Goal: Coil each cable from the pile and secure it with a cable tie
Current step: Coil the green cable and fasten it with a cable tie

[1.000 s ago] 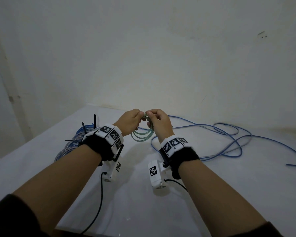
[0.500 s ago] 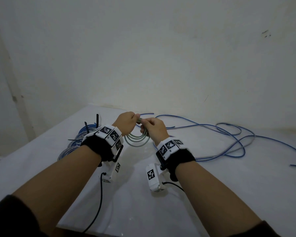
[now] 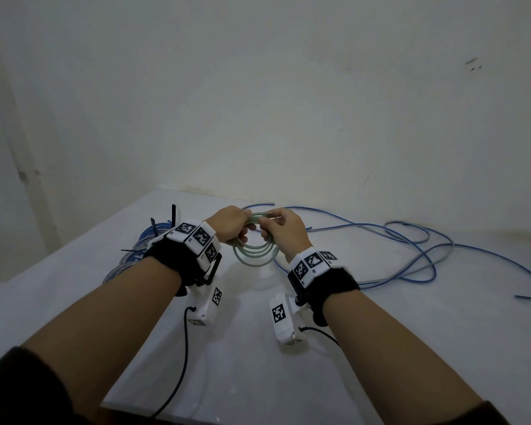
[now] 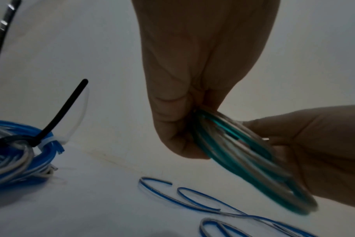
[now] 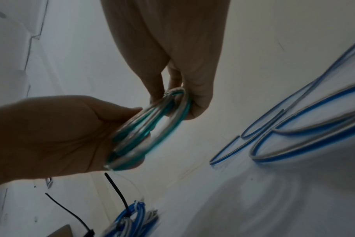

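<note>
while both hands, left hand (image 3: 232, 223) and right hand (image 3: 284, 230), pinch the green coil (image 3: 255, 253) at frame centre, untied: blue bundle (image 3: 135, 256) tied, left; loose blue cable (image 3: 411, 250) uncoiled, right.

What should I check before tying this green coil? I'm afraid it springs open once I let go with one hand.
1. Left hand grips the green coil: ok.
2. Right hand pinches the coil's top: ok.
3. Loops lie together: ok.
4. Free end tucked in: cannot tell.
5. Tie already on this coil: not ok, none visible.
6. Spare tie within reach: cannot tell; black cable ties show only at the blue bundles beside the left wrist.
</note>
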The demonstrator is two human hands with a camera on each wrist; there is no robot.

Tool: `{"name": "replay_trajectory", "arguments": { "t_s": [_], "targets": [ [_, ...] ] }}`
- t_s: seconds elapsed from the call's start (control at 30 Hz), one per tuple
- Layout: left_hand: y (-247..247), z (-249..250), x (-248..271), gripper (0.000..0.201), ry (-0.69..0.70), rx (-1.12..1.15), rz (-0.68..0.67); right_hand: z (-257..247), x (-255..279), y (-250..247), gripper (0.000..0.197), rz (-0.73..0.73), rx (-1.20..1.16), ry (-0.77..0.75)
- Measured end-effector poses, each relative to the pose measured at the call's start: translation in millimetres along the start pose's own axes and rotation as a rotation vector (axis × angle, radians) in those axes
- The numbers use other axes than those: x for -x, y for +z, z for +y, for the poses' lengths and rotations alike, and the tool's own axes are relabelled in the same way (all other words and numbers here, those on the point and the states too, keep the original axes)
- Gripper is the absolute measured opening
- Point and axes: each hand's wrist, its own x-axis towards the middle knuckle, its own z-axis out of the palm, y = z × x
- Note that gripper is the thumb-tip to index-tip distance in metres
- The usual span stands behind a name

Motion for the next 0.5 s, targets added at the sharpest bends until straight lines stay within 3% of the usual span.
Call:
{"name": "replay_trajectory", "arguments": {
  "t_s": [0.1, 0.2, 0.33, 0.5],
  "targets": [
    [1.5, 4.0, 1.7, 0.042, 0.001, -0.028, 0.015, -7.5, 2.8, -7.9, 0.017, -0.012, -0.019, -0.016],
    [4.5, 7.6, 3.5, 0.040, 0.044, -0.159, 0.030, -11.6, 1.7, -12.3, 0.008, 0.006, 0.035, -0.028],
    [5.6, 14.9, 8.5, 0.036, 0.091, -0.308, 0.060, -10.4, -1.7, -10.7, 0.012, 0.074, 0.157, -0.059],
    [-0.7, 19.8, 14.1, 0.038, 0.151, -0.388, 0.111, -20.3, -0.7, -10.3, 0.009, 0.059, 0.115, -0.040]
  ]
}}
